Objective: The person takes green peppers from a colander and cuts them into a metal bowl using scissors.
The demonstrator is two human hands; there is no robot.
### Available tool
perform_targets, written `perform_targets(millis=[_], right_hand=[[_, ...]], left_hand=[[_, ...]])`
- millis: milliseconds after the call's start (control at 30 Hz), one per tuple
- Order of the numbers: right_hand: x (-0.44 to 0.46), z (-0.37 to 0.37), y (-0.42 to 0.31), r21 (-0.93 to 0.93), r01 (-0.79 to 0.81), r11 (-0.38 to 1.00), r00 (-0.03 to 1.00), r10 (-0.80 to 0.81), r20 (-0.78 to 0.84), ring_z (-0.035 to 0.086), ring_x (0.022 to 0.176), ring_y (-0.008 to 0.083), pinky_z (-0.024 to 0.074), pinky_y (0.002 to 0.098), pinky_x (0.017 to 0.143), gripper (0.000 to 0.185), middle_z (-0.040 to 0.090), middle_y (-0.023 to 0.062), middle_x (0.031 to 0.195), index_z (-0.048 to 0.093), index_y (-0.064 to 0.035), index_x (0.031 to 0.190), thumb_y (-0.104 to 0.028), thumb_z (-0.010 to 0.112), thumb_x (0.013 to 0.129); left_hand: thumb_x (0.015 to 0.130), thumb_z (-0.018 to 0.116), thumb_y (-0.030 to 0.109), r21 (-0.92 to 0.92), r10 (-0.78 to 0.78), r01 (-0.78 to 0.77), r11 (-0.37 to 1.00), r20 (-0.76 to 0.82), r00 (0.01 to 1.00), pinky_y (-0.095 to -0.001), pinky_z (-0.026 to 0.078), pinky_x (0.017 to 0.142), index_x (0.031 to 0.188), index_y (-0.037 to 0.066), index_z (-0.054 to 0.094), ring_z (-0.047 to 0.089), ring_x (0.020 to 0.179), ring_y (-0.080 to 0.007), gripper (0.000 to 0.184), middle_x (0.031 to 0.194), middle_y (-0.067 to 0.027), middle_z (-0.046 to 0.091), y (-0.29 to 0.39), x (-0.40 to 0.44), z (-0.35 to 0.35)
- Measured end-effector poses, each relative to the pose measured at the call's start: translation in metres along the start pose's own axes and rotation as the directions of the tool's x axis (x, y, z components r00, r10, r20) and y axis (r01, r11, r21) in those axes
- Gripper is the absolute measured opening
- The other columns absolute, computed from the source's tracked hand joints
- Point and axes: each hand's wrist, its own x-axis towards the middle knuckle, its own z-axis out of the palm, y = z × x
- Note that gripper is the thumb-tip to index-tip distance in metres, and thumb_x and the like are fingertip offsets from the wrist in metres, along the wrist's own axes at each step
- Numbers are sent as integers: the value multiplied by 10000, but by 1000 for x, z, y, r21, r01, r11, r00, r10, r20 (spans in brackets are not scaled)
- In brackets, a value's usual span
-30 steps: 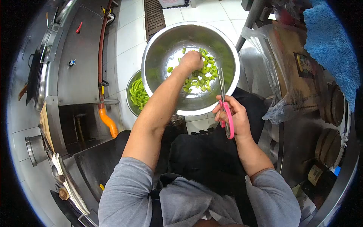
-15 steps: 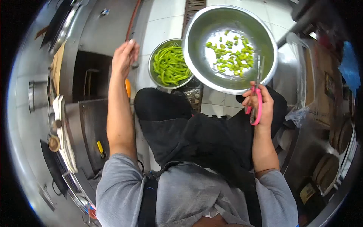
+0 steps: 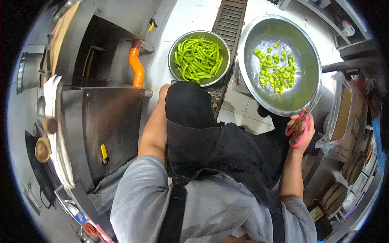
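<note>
My right hand [image 3: 307,131] grips a pair of scissors [image 3: 300,139] by its pink handles. Their metal blades point up past the near right rim of a large metal bowl [image 3: 247,77]. Short cut green pieces [image 3: 277,73], which look like chili pepper, lie in the bottom of that bowl. My left hand [image 3: 163,93] hangs beside my left knee, and its fingers are hidden behind the knee. Just beyond it stands a smaller metal bowl [image 3: 172,69] filled with long whole green chili peppers [image 3: 198,58].
A metal cabinet [image 3: 109,125] with a yellow-handled valve [image 3: 104,154] stands on my left. An orange pipe [image 3: 135,65] comes out near it. A floor drain grate [image 3: 231,18] runs between the bowls. On the right is a plastic-lined cardboard box [image 3: 342,117].
My left hand has dropped from its raised position to beside my knee. The view has shifted, and the large bowl and scissors appear farther right. My right hand still holds the scissors.
</note>
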Motion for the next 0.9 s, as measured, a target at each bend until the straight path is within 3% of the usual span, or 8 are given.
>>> perform_targets(millis=[67, 133, 300, 567, 700, 767, 833, 900], right_hand=[[3, 2, 1, -101, 28, 994, 999, -30, -16, 595, 599, 146, 463, 239, 471, 581, 625, 115, 844, 485, 48, 1232, -380, 648, 875], [6, 7, -4, -140, -22, 990, 999, 18, -35, 592, 598, 142, 462, 234, 469, 603, 624, 112, 844, 481, 47, 1235, -398, 655, 867], [22, 12, -14, -246, -33, 969, 996, 12, -86, 588, 588, 137, 463, 222, 469, 666, 625, 108, 850, 469, 46, 1237, -442, 683, 837], [33, 27, -20, -283, -74, 956, 992, 41, -122, 593, 582, 141, 472, 233, 491, 684, 623, 102, 832, 477, 40, 1230, -473, 682, 827], [29, 33, -24, -282, -75, 957, 993, 46, -107, 597, 588, 140, 473, 231, 506, 689, 621, 97, 827, 485, 38, 1226, -490, 676, 826], [25, 30, -22, -251, -74, 965, 995, 55, -82, 598, 594, 135, 477, 232, 522, 693, 619, 91, 820, 491, 31, 1231, -498, 674, 823], [19, 28, -23, -214, -88, 973, 996, 78, -53, 619, 640, 155, 481, 231, 536, 714, 629, 105, 862, 478, 35, 1250, -491, 687, 815], [16, 42, -28, -155, -213, 965, 975, 220, 26, 645, 728, 195, 489, 243, 567, 688, 640, 133, 934, 467, 40, 1261, -430, 700, 816]], left_hand=[[796, 604, 305, -67, 63, -68, 995, -73, 995, -438, 469, 884, 1166, -5, 567, 569, 1061, -418, 485, 1105, -269, 608, 20, 21, -15], [778, 621, 304, -266, -33, -71, 961, -367, 930, -456, 474, 880, 1176, -1, 523, 576, 1060, -402, 511, 1098, -260, 611, 33, 46, -11], [766, 627, 293, -250, -69, -51, 967, -447, 892, -469, 461, 920, 1162, 5, 538, 573, 1061, -409, 498, 1132, -258, 591, 32, 130, 9], [785, 638, 309, -257, -27, -87, 962, -410, 912, -470, 466, 878, 1028, 15, 646, 583, 1019, -395, 382, 1083, -261, 599, 43, 151, 9], [781, 632, 243, -330, -43, -159, 931, -531, 846, -472, 497, 785, 920, -4, 622, 625, 883, -401, 283, 903, -244, 650, 48, 124, -8], [783, 659, 224, -398, -32, -245, 884, -574, 818, -426, 504, 706, 939, 1, 598, 650, 803, -323, 279, 863, -227, 653, 51, 108, -32], [816, 644, 126, -691, -37, -431, 580, -552, 833, -308, 493, 623, 1048, -18, 547, 657, 776, -229, 289, 822, -137, 667, 68, 67, -81], [842, 626, 50, -765, 39, -614, 194, -619, 784, -243, 468, 593, 1132, -19, 466, 645, 785, -147, 338, 889, -113, 663, 107, -8, -133]])
